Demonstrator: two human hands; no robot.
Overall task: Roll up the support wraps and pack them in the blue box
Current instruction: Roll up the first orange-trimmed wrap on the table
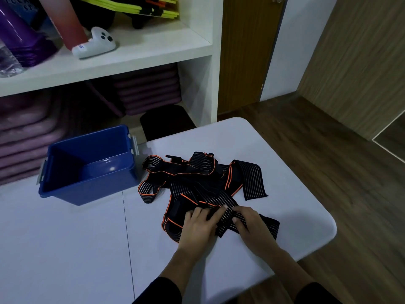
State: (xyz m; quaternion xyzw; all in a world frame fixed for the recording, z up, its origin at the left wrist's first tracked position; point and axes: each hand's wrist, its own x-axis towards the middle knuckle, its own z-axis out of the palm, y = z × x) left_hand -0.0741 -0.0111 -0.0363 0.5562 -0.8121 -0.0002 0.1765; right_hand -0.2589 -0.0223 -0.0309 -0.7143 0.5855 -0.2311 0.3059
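White shelving (153, 49) filled the wall ahead, with purple mats (149, 91) stacked in its lower bay. In front of it stood the white table (65, 238), its rounded corner reaching out over the wooden floor (328, 172) on the right.

The blue box (92, 189) sat on the far left part of the table, lid off and mouth upward, with a grey latch hanging at each end. Just beside its right wall, not quite touching it, lay the support wraps (197, 178). They were a loose tangle of black elastic bands with pale stripes and orange edging, none of them rolled and all of them out on the tabletop rather than in the box. One band trailed off to the right, and another ran toward the person at the near edge.

Both hands were on that nearest band. The left hand (197, 224) lay across it with fingers bent over a fold; from where I stood I couldn't tell whether it gripped or only pressed. The right hand (252, 224) pinched the striped strap, thumb at its near edge and fingers on top.

A white game controller (94, 43) rested on the upper shelf.
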